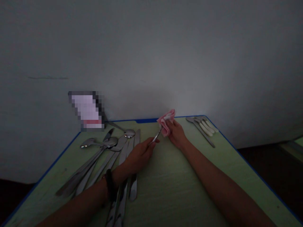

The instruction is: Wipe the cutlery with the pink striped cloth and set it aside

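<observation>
My left hand (144,153), with a dark band on its wrist, is closed around the handle of a metal piece of cutlery (156,136). The far end of that piece is hidden in a folded pink and white cloth (166,123), so its kind does not show. My right hand (177,135) grips the cloth around that end, above the table's far half. Beneath and left of my left arm lies a loose pile of spoons (110,142) and table knives (133,186), partly covered by the forearm.
At the table's far right corner lie several pieces of cutlery, some with white handles (205,127), beside a long all-metal one (206,137). A blurred-out screen-like object (87,108) leans at the far left. The green, blue-edged table (165,189) meets a grey wall (151,63).
</observation>
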A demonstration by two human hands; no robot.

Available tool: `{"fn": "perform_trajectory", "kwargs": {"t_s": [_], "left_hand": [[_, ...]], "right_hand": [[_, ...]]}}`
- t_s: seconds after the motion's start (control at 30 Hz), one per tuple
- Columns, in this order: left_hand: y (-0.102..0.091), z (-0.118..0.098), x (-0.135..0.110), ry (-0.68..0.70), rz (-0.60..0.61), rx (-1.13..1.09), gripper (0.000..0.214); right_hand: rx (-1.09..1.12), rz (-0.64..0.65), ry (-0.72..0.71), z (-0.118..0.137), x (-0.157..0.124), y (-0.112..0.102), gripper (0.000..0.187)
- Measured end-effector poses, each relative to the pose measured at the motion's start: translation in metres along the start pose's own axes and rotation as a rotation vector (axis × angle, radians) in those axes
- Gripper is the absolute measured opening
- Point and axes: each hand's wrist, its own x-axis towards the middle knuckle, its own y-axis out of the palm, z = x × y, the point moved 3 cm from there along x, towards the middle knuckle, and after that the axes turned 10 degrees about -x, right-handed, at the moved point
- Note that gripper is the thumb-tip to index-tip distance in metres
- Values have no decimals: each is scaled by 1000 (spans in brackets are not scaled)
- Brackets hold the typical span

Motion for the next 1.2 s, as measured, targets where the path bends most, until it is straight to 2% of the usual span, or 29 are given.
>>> {"fn": "perform_trajectory", "kwargs": {"t_s": [0.17, 0.37, 0.47, 0.6, 0.77, 0.87, 0.97, 1.07, 1.2], "left_hand": [[3, -1, -3, 2, 3, 112, 41], [-2, -3, -3, -8, 38, 21, 43], [-4, -4, -3, -23, 27, 0, 44], [-3, -4, -3, -2, 16, -14, 42], [-2, -3, -2, 11, 23, -75, 41], [0, -1, 0, 2, 55, -127, 41], [1, 1, 2, 38, 34, -130, 36], [1, 1, 3, 50, -6, -104, 31], [1, 1, 4, 59, -35, -65, 30]], "right_hand": [[-153, 17, -9, -6, 2, -6, 28], [-115, 136, 74, 4, -6, -2, 31], [-172, 156, 26, 4, -7, 0, 38], [-277, 86, -41, 1, -6, 1, 35], [-293, 39, -77, 5, -7, 4, 47], [-219, -32, -46, 4, -11, 11, 51], [-92, -146, 32, -4, -19, 23, 53], [-30, -141, 128, -10, -28, 35, 49], [-51, -108, 135, -12, -29, 38, 48]]}}
